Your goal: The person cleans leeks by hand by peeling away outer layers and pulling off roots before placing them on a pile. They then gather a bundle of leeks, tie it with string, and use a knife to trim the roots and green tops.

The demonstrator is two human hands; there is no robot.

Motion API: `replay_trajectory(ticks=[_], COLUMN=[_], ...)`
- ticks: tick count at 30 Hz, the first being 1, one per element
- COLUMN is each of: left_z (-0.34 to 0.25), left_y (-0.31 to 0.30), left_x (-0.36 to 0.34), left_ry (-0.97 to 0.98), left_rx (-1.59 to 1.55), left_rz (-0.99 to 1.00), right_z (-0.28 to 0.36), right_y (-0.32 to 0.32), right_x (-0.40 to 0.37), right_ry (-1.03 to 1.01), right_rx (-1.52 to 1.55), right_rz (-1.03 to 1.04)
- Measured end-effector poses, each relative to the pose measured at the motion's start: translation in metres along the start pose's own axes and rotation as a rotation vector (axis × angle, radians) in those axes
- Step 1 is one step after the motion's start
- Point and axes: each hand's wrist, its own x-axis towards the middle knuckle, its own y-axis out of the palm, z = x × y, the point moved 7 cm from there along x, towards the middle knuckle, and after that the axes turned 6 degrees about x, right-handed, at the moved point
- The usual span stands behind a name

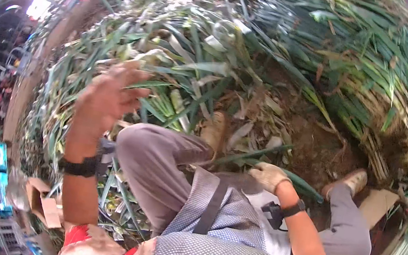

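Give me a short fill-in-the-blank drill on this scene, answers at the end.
The right hand wears a pale ____. The raised hand is the ____ one. A flat piece of ____ lies by the right shoe. The leaves on the bundled stalks are coloured ____.

Missing words: glove; left; cardboard; green.

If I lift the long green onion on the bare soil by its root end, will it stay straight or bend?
The green onion would probably bend, since its leaves are long and narrow. The pale stem near the roots looks firmer and may stay straighter. It should feel light, being a single slim plant.
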Motion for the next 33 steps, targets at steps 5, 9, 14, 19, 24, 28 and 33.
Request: replay_trajectory(ticks=[5, 9, 14, 19, 24, 28, 33], left_z=[-0.023, -0.018, 0.002, 0.016, 0.005, 0.008, 0.02], left_y=[0.099, 0.116, 0.093, 0.091, 0.096, 0.094, 0.088], left_x=[-0.06, -0.094, -0.127, -0.13, -0.125, -0.125, -0.125], left_ry=[0.072, 0.091, 0.012, 0.012, 0.08, 0.098, 0.028], left_rx=[0.104, 0.119, 0.079, 0.116, 0.115, 0.177, 0.231], left_rz=[0.211, 0.215, 0.2, 0.133, 0.176, 0.139, 0.021], right_z=[-0.009, -0.011, -0.051, -0.04, -0.054, -0.066, -0.059], right_y=[-0.034, -0.079, -0.112, -0.106, -0.123, -0.126, -0.107], right_x=[-0.03, -0.058, -0.066, -0.108, -0.111, -0.112, -0.101], right_ry=[-0.11, -0.148, -0.397, -0.165, -0.247, -0.263, -0.201], right_rx=[-0.084, 0.053, 0.276, 0.669, 0.47, 0.707, 0.111], right_rz=[-0.21, -0.294, -0.5, -0.418, -0.476, -0.529, -0.405])
